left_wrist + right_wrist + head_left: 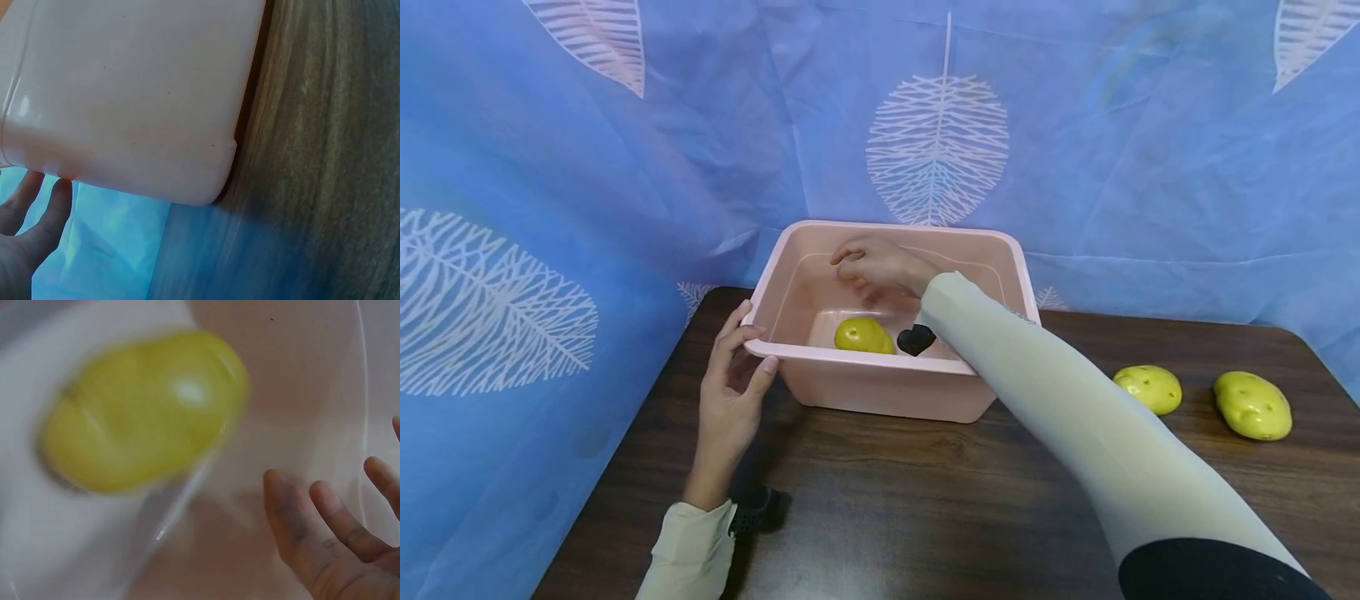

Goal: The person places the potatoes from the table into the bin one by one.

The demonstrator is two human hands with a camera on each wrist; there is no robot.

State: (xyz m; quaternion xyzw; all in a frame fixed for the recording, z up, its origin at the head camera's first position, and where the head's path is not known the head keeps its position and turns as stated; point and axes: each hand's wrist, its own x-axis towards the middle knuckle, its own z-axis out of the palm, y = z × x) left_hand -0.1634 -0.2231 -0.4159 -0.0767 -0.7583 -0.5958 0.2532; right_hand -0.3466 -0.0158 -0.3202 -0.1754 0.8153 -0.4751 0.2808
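A pink plastic basin (880, 387) stands on the dark wooden table. My left hand (730, 400) holds its front left corner, thumb at the front rim and fingers at the left side. The left wrist view shows fingertips (59, 194) against the basin's outer wall. Inside the basin lies one yellow-green potato (863, 335), blurred in the right wrist view. My right hand (883, 265) hangs inside the basin, behind that potato and apart from it, with its fingers loosely bent around nothing. The right wrist view shows the fingers (294, 531) spread beside the potato.
Two more potatoes, a nearer one (1252, 406) and another (1147, 388), lie on the table (925, 500) right of the basin, beyond my right forearm. A blue cloth (715, 125) with white leaf prints hangs behind and to the left.
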